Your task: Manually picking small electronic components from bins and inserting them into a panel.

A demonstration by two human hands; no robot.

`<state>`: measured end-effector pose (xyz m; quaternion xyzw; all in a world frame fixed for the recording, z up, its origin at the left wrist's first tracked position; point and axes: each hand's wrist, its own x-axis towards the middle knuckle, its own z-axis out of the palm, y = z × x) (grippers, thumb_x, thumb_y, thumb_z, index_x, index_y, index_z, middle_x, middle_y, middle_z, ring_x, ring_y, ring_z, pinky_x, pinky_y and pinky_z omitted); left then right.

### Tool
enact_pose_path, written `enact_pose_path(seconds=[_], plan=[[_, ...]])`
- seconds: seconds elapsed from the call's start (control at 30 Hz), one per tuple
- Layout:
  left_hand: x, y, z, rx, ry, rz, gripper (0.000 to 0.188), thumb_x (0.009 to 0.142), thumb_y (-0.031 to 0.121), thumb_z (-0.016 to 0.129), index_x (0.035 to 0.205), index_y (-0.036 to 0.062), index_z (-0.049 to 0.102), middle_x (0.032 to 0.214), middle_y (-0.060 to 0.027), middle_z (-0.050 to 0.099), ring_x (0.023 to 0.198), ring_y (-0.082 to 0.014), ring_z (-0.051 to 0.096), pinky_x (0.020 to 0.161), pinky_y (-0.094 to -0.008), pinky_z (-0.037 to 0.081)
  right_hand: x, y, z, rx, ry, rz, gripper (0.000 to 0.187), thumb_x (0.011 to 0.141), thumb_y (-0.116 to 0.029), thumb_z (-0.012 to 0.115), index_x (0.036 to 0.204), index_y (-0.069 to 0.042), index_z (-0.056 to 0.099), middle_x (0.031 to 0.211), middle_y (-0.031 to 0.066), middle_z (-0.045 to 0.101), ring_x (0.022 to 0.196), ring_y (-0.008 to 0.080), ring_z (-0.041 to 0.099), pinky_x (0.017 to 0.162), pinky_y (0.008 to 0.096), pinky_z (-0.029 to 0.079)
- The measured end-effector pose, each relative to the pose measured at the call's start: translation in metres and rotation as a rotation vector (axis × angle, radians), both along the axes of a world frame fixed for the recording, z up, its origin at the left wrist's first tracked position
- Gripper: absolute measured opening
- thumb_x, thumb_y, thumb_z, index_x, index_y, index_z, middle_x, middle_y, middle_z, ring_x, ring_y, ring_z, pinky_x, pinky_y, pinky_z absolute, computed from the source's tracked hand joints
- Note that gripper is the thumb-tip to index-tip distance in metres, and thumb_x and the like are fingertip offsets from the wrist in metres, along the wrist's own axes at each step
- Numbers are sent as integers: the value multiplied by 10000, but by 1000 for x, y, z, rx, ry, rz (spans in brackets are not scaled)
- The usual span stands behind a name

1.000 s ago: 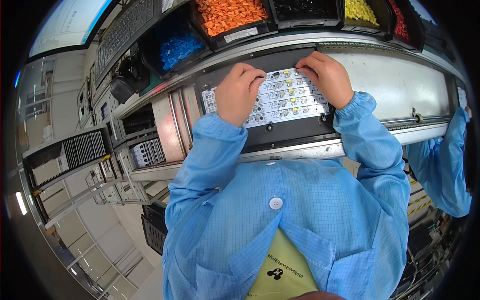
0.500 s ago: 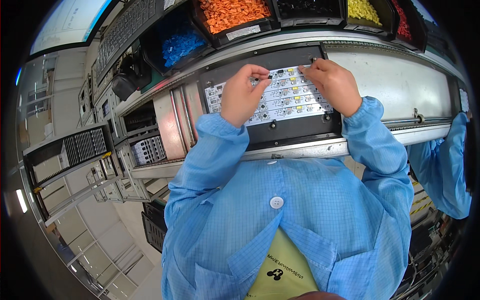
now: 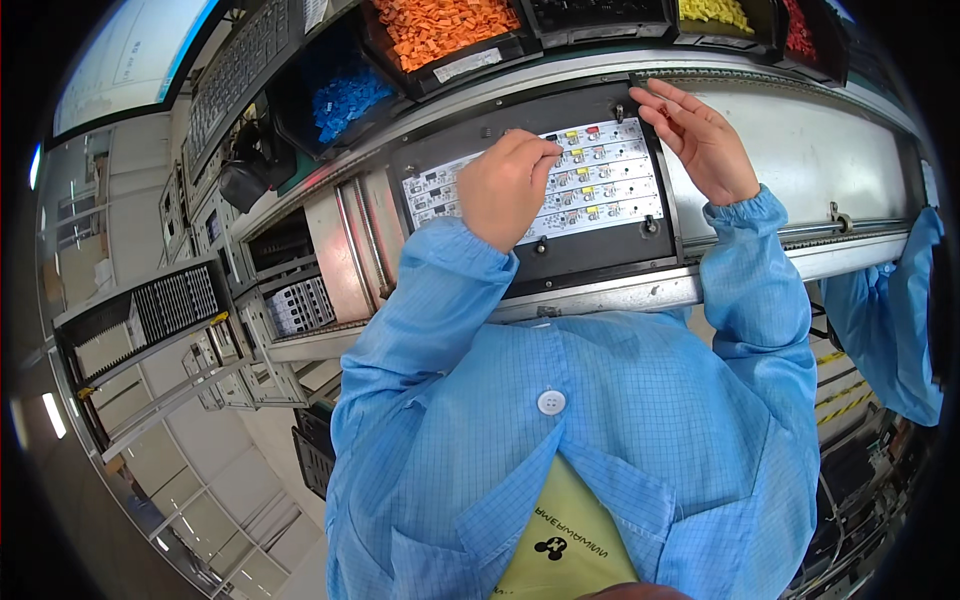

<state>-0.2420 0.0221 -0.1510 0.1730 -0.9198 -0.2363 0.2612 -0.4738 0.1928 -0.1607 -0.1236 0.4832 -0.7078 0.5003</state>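
White circuit board strips (image 3: 600,212) lie side by side in a black carrier frame (image 3: 600,250) on the rail line. Yellow parts sit in rows on them, with black parts at the left and one red connector (image 3: 593,131) on the top strip. Over the strips, my left hand (image 3: 505,188) is closed in a pinch above the upper rows; what its fingertips hold, if anything, is hidden. My right hand (image 3: 705,145) is raised past the frame's upper right corner, fingers apart. A small reddish spot shows among its fingers, too small to name.
Along the far side stand bins of blue (image 3: 350,100), orange (image 3: 440,30), black (image 3: 595,12), yellow (image 3: 715,10) and red (image 3: 798,30) parts. A keyboard (image 3: 240,70) and a screen (image 3: 130,60) are at far left. Another person's blue sleeve (image 3: 890,330) shows at right.
My right hand has lifted off the top strip, moved right and opened its fingers, leaving the red connector visible there. My left hand has shifted right along the strips.
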Motion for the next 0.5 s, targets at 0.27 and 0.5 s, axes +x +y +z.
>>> enact_pose_path(seconds=[0.27, 0.5], plan=[[18, -1, 11, 3, -167, -49, 153, 897, 98, 742, 1041, 136, 778, 1058, -23, 697, 847, -276, 717, 708, -387, 576, 1, 0, -5, -61, 79, 58, 434, 1128, -119, 445, 1534, 34, 457, 1511, 164, 569, 1284, 182, 646, 1062, 245, 548], [26, -55, 22, 58, -139, 168, 183, 896, 128, 757, 1079, 134, 755, 1064, -65, 701, 952, -300, 710, 805, -392, 568, 6, 0, -5, 34, 86, 55, 430, 1140, -254, 489, 1496, -15, 530, 1334, 67, 683, 1062, 73, 663, 856, 176, 547]])
